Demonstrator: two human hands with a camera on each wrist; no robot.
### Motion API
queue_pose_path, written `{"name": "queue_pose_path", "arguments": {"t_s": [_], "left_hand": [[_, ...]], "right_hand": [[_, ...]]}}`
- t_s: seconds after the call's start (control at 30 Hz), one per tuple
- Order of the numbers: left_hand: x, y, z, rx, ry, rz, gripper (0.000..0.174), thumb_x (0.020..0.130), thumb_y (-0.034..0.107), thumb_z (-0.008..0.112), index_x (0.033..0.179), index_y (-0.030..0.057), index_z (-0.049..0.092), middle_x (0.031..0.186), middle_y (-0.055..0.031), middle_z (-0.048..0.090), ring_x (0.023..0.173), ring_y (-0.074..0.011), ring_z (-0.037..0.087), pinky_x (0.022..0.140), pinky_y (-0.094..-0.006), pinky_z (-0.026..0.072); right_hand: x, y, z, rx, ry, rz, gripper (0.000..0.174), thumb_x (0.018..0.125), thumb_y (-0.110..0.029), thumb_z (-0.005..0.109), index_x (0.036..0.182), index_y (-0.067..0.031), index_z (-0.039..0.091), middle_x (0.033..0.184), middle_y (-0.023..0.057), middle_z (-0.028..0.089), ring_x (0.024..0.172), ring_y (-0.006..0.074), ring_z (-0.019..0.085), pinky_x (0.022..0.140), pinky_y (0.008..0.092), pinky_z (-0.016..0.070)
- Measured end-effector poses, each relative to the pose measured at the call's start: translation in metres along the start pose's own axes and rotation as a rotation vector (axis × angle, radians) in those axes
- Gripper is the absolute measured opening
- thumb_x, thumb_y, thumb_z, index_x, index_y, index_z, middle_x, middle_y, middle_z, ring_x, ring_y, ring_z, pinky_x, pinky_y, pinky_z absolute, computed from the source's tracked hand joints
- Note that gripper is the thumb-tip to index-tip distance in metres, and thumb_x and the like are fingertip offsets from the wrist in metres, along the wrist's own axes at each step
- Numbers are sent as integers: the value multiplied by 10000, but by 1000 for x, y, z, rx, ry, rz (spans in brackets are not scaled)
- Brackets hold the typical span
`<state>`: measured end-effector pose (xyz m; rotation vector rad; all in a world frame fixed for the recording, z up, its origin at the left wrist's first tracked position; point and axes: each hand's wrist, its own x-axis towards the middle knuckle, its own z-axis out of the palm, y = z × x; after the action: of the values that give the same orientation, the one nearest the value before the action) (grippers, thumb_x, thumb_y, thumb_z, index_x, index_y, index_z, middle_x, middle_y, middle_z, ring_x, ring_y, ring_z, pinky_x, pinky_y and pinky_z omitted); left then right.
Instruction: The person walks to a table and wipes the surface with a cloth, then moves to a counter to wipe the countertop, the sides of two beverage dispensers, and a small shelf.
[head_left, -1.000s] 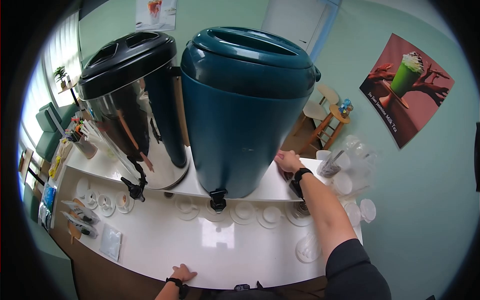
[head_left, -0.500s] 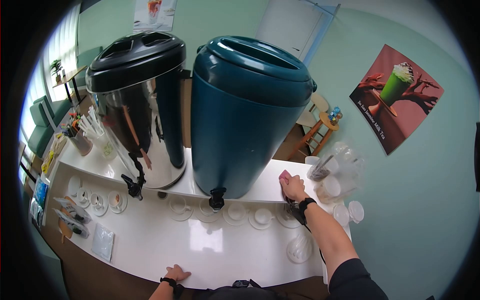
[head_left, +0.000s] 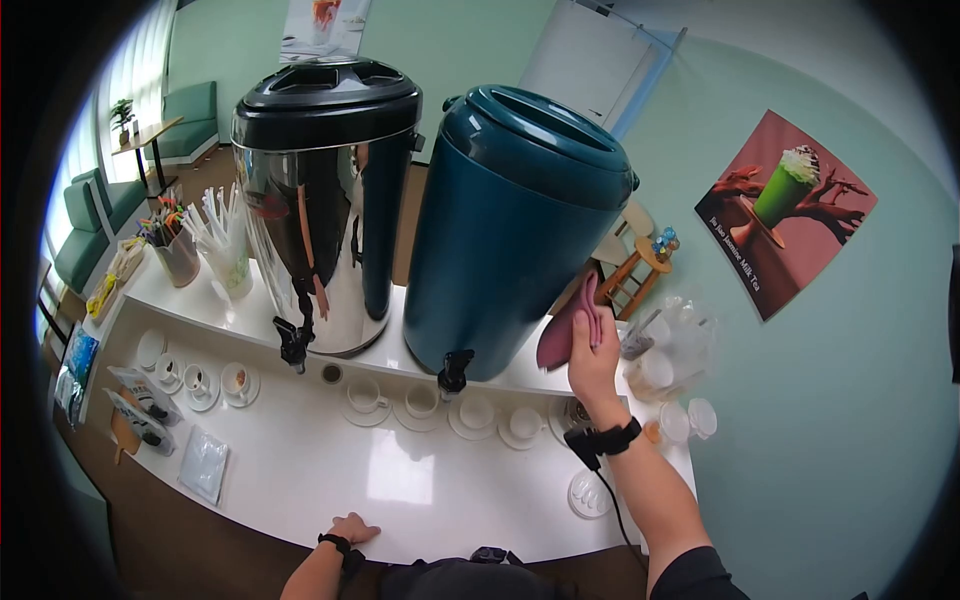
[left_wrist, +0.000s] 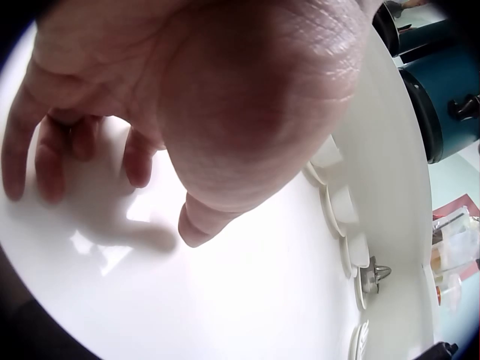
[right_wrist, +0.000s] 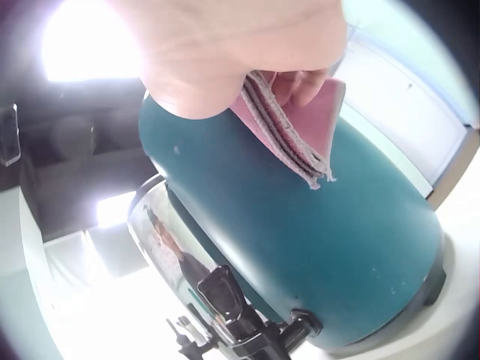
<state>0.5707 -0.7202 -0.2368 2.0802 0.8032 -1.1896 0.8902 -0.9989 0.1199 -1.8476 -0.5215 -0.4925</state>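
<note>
Now up off the raised white shelf (head_left: 395, 352): grips the folded pink terry cloth (head_left: 566, 330) in the right hand (head_left: 593, 355), thumb & curled fingers pinching it, arm lifted. Holds the cloth vs. the lower right flank of the tall teal plastic drink dispenser (head_left: 500, 240). Touching or just off it? Can't tell; in the right wrist view the cloth (right_wrist: 289, 127) hangs w/ layered edges down, just in front of the teal wall (right_wrist: 315, 247).

Half a sec ago pressed that same cloth flat on the shelf, right of the dispenser's base; a sec ago lay farther back along the same ledge. So, as a judgement: shelf strip on the right prob. done w/, wiping shifts from flat ledge to the dispenser's body. Black tap (head_left: 455, 372) low at the front, left of the cloth, not touched.

Left hand (head_left: 352, 528) unchanged: rests on the near edge of the glossy white counter (head_left: 420, 490), holds nothing; in the left wrist view fingers (left_wrist: 45, 165) loosely bent, tips down on the counter.

Elsewhere: polished steel urn w/ black lid (head_left: 320, 220) left of the teal one; row of white cups on saucers (head_left: 475, 412) below the shelf; clear plastic cups & lids (head_left: 680, 350) far right; straw pots (head_left: 225, 250) far left.
</note>
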Motion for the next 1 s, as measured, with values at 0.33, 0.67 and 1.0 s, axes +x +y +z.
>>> {"name": "queue_pose_path", "arguments": {"t_s": [0.33,0.67,1.0], "left_hand": [[-13,3,1,-102,32,11,893,806,575,622,1391,-74,434,1379,-325,463,1365,-443,353,1060,-482,419],[-6,-2,8,-52,65,45,880,810,568,619,1394,-65,440,1381,-305,480,1362,-446,353,1071,-500,401],[19,-6,13,-32,38,34,864,803,581,609,1403,-22,455,1375,-293,489,1357,-438,372,1063,-500,407]], "right_hand": [[-74,61,51,-319,-363,-254,132,896,-131,623,990,-40,624,952,174,559,861,350,577,756,380,486],[-2,-2,23,313,50,63,217,1026,-224,527,967,-20,574,828,-22,543,763,62,451,688,238,405],[-17,-9,39,-300,-240,-490,128,866,-49,646,971,-15,582,948,171,545,747,338,554,642,384,462]]}}
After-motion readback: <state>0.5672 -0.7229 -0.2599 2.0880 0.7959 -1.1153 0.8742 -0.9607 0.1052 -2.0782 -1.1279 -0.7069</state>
